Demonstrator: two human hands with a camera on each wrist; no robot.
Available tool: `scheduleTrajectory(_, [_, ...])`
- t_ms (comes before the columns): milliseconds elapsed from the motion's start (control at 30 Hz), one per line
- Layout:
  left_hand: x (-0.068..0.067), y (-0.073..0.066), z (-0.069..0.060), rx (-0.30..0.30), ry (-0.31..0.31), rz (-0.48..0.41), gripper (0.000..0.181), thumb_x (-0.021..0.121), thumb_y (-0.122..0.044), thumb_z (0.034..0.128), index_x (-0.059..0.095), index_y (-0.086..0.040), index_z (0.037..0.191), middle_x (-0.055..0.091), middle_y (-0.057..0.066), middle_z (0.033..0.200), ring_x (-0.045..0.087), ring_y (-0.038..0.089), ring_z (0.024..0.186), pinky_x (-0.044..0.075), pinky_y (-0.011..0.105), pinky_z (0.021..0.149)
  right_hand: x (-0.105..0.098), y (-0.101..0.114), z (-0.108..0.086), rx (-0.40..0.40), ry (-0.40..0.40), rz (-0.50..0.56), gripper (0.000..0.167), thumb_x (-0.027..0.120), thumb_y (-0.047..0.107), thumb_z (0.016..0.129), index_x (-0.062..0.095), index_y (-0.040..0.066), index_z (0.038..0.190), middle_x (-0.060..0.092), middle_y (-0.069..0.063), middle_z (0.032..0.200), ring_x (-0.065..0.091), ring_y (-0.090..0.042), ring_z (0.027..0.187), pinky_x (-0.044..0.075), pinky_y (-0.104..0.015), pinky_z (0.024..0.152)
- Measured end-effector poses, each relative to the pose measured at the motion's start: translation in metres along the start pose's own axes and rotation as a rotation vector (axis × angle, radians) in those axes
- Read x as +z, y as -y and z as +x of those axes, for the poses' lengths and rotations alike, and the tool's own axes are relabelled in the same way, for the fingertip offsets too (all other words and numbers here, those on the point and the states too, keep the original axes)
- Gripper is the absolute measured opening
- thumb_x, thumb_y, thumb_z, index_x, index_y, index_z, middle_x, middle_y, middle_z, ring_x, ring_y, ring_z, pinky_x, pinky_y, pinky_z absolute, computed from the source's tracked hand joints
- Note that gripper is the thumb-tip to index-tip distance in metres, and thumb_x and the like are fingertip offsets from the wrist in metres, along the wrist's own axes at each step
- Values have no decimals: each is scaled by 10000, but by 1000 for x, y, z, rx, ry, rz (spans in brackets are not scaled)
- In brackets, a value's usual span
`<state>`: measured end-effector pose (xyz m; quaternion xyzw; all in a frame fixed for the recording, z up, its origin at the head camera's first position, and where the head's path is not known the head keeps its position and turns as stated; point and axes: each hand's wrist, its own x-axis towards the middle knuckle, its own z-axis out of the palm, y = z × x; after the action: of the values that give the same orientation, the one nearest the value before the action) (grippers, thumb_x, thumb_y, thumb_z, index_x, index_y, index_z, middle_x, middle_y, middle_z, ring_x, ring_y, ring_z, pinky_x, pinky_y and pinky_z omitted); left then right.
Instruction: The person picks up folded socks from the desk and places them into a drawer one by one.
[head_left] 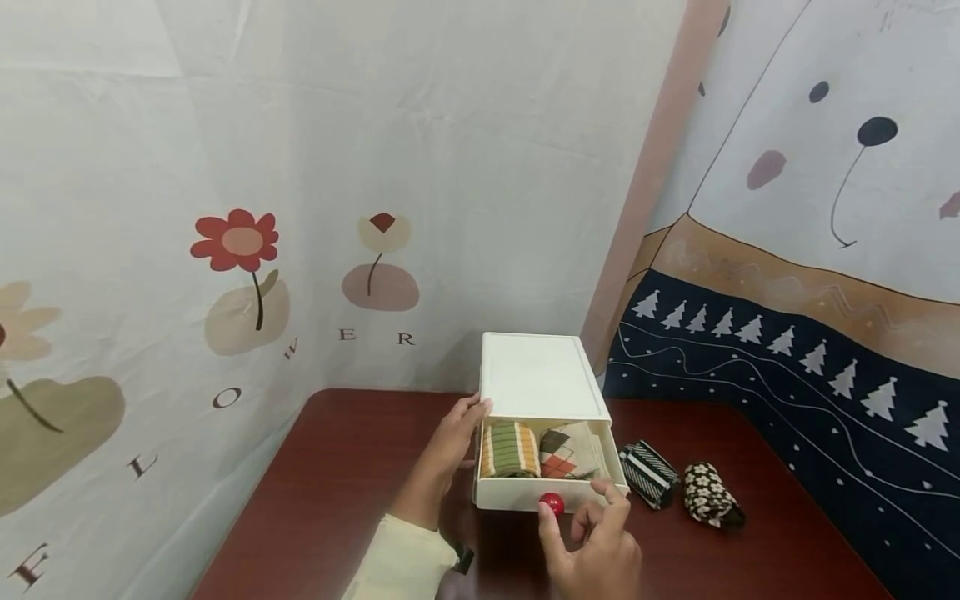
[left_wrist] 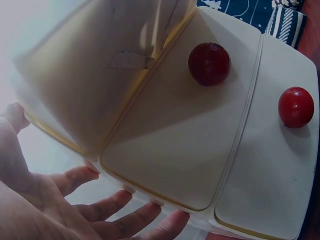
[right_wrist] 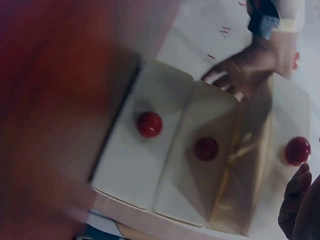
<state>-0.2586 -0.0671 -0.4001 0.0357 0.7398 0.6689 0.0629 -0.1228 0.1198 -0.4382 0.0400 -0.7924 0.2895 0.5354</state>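
Touching a white plastic drawer box [head_left: 543, 375], left hand [head_left: 452, 437], fingers spread, right hand [head_left: 600, 542], fingers loosely bent, at the round red knob [head_left: 553, 502], green-striped cloth roll [head_left: 510, 450] and diamond-patterned cloth roll [head_left: 567, 454] inside, black-and-white striped roll [head_left: 648, 473], black-and-white flowery roll [head_left: 709, 493] at right.

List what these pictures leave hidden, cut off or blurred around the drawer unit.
Contents of the lower two drawers: hidden behind their closed fronts in both wrist views.
Rear of the open drawer: covered by the unit's white top in the head view.
Right hand: cut off by the right edge in the right wrist view.
Floral roll: cut off by the top edge in the left wrist view.
Tabletop: blurred in the right wrist view.
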Motion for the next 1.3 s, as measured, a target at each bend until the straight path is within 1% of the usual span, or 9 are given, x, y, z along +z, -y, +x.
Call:
scheduleTrajectory(167, [0,0,1,-1,-5,-5,770,549,-605,1070,422,-147,1676,505,235,1643,507,475,1479,549,733,985,6,-3,-11,-11,35,-69,761,509,748,1028,592,0,1141,363,188,577,155,160,553,178,-132,489])
scheduleTrajectory(233, [-1,0,2,-2,-7,-7,768,549,-605,1070,424,-147,1675,507,236,1642,505,477,1480,546,736,991,8,-4,-13,-21,47,-81,719,507,736,1033,608,27,1098,347,197,568,158,154,537,171,-119,489])
scheduleTrajectory(333, [-1,0,2,-1,-7,-3,768,544,-611,1072,428,-146,1672,507,239,1640,501,482,1484,547,736,988,11,-4,-14,-36,55,-73,516,660,576,999,626,62,1037,352,201,550,188,148,519,182,-114,477])
scheduleTrajectory(400, [-1,0,2,0,-6,0,769,542,-611,1072,428,-142,1671,505,242,1640,498,483,1487,552,729,981,12,-4,-13,-47,53,-59,389,767,423,901,633,74,1008,371,197,538,212,149,518,195,-114,471])
scheduleTrajectory(500, [-1,0,2,0,-6,4,767,543,-603,1072,428,-136,1669,502,248,1640,503,482,1481,561,717,969,14,-4,-12,-48,48,-43,367,837,269,741,639,82,987,383,194,527,213,165,536,190,-105,476])
scheduleTrajectory(600, [-1,0,2,0,-3,-1,760,546,-588,1072,430,-128,1667,512,256,1624,522,475,1456,563,711,961,15,-3,-9,-42,49,-41,381,849,234,707,643,81,989,377,194,524,195,176,559,181,-104,483])
scheduleTrajectory(900, [-3,-2,-1,-9,10,-33,755,557,-584,1069,431,-144,1669,548,247,1586,599,414,1363,585,647,931,19,-4,7,-12,140,-63,380,876,199,756,640,91,1034,350,213,536,202,145,552,214,-151,481])
scheduleTrajectory(1100, [-2,-3,0,-14,27,-42,766,564,-602,1062,436,-145,1663,542,235,1598,584,437,1398,575,691,960,23,-6,17,-1,204,-68,373,889,200,812,633,91,1061,342,209,519,210,127,527,211,-159,473])
scheduleTrajectory(1300, [-2,-6,-2,-22,27,-49,774,567,-597,1058,429,-142,1668,507,240,1636,549,456,1436,565,712,979,31,-7,25,48,247,-89,331,873,214,861,638,89,1056,338,193,513,253,67,495,247,-202,469])
